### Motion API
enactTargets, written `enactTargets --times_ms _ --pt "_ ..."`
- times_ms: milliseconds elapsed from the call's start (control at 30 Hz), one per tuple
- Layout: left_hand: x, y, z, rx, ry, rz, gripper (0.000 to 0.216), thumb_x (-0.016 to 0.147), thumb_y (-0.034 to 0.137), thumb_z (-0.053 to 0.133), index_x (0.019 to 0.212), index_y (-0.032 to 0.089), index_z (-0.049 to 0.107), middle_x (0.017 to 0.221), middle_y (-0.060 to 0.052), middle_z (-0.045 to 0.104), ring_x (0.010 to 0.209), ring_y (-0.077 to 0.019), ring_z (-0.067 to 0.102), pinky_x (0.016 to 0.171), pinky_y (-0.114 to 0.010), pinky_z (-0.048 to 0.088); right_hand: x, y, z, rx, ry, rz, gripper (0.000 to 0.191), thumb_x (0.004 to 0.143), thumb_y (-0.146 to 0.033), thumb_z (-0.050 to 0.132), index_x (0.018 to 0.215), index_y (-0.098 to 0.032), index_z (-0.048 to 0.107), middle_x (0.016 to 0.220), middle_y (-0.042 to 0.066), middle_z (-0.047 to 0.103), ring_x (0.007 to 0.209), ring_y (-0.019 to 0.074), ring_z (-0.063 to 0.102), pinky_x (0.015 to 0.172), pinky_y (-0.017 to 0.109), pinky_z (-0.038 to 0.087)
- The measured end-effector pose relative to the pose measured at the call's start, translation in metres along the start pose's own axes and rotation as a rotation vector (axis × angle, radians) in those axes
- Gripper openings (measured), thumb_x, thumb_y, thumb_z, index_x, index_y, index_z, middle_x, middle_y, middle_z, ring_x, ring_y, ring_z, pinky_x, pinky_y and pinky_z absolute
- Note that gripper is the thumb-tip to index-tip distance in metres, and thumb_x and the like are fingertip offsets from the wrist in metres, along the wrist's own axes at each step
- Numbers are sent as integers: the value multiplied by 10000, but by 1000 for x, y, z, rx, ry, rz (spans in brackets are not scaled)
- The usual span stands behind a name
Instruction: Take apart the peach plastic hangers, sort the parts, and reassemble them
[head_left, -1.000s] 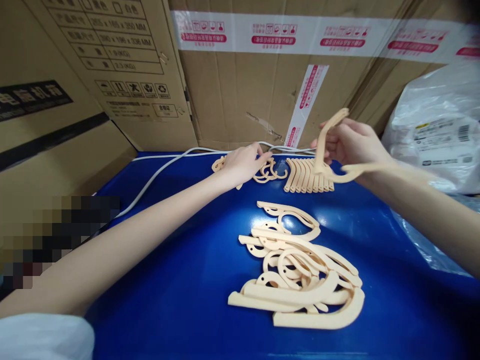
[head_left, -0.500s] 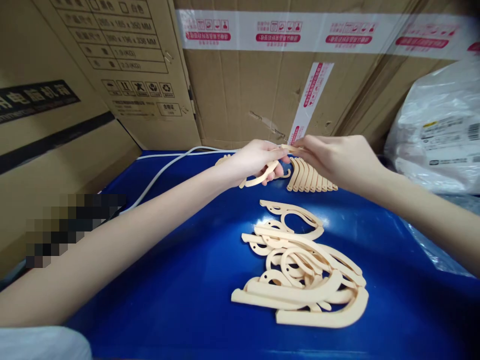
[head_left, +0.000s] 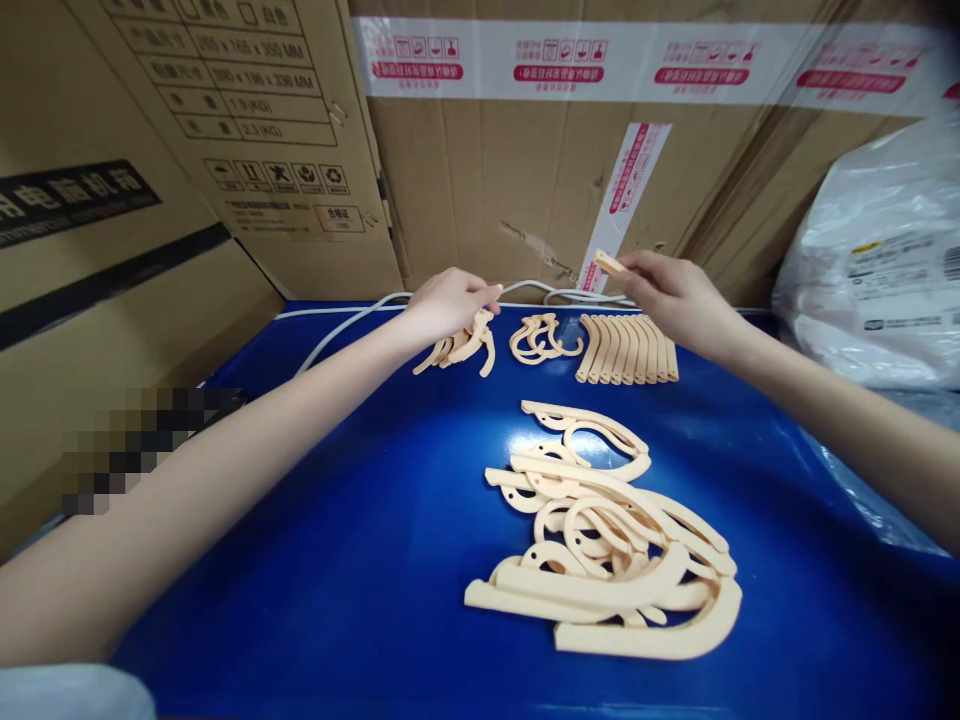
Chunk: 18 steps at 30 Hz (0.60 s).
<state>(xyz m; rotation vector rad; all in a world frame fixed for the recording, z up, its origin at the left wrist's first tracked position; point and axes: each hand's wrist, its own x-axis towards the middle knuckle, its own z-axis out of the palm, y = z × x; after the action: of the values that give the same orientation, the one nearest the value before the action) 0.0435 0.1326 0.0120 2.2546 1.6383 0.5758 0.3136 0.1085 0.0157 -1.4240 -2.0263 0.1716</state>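
My right hand [head_left: 671, 300] is raised above the back of the table, its fingers pinching a beige plastic hanger arm [head_left: 606, 262]. Only the front end of that piece sticks out past the fingertips. Farther left, my left hand [head_left: 450, 302] hangs palm down over a small pile of curved beige hanger arms [head_left: 463, 348]. Its thumb and fingers are closed near the top of the pile and appear to grip one curved arm, partly hidden by the hand. Between the hands lie several loose hanger hooks [head_left: 544, 340]. Below my right hand is a neat row of hanger arms [head_left: 626, 350].
A larger heap of folded hanger pieces [head_left: 615, 540] covers the middle front of the blue tabletop [head_left: 337, 560]. White cable [head_left: 349, 318] runs along the back edge. Cardboard boxes [head_left: 480, 180] stand behind and left; a plastic-wrapped package [head_left: 874, 260] is at right.
My hands have moved apart: the left went left to the curved arms, the right rose slightly with a hanger arm. The hooks and the row's near pieces are now uncovered.
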Motion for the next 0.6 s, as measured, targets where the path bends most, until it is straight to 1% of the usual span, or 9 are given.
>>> enactTargets --times_ms 33,67,133,233,300,367,433,500,600 --pt "3 -10 2 33 17 13 368 952 411 456 884 171 727 802 -82 689 886 -228 638 827 -327 480 -4 2 -2 -75 20 -73 198 938 -343 482 1001 -215 620 880 60 675 819 223 625 717 328 449" --pt "3 -18 5 65 41 32 334 942 381 479 935 157 726 949 -107 700 1027 -255 605 936 -360 449 -9 3 -4 -157 41 -149 213 939 -347 488 1041 -216 622 962 78 692 885 239 633 753 339 453" --pt "-1 -30 13 120 79 65 380 935 377 493 1132 107 675 1215 -160 625 1233 -304 488 1076 -425 356 -19 6 -4 -318 66 -283 229 958 -346 470 1052 -215 633 1023 98 709 937 257 642 759 347 462" --pt "-21 -34 27 162 67 113 546 968 448 433 1355 76 530 1412 -191 484 1365 -315 376 1159 -454 268 -30 15 4 -465 49 -441 222 979 -291 453 1003 -197 653 989 96 735 912 245 663 704 331 474" --pt "-37 -32 35 174 17 122 657 948 531 459 1464 125 426 1538 -179 357 1454 -333 264 1193 -494 208 -35 22 10 -551 11 -572 229 988 -239 442 989 -173 661 1000 98 745 908 231 675 703 320 479" --pt "-50 -29 39 192 -61 74 798 899 625 504 1548 213 290 1628 -149 202 1510 -372 112 1199 -579 131 -39 27 15 -635 -33 -671 246 996 -197 427 983 -156 669 1033 101 749 931 219 682 724 311 481" --pt "-56 -27 42 206 -119 16 829 891 659 493 1574 287 205 1661 -116 101 1523 -384 8 1189 -626 86 -42 29 17 -698 -56 -720 260 999 -168 419 974 -151 677 1077 95 748 965 217 686 737 307 485" --pt "-57 -24 42 209 -141 -12 754 931 618 445 1574 312 197 1668 -102 75 1525 -377 -23 1190 -623 92 -44 30 18 -713 -54 -729 250 995 -156 433 981 -146 682 1126 84 741 1006 223 685 737 306 494" --pt "-55 -20 43 207 -150 -16 651 978 497 402 1571 305 215 1670 -95 74 1524 -374 -18 1192 -611 110 -47 30 16 -662 -65 -673 230 984 -152 460 1035 -146 684 1176 69 728 1025 222 689 698 296 505"
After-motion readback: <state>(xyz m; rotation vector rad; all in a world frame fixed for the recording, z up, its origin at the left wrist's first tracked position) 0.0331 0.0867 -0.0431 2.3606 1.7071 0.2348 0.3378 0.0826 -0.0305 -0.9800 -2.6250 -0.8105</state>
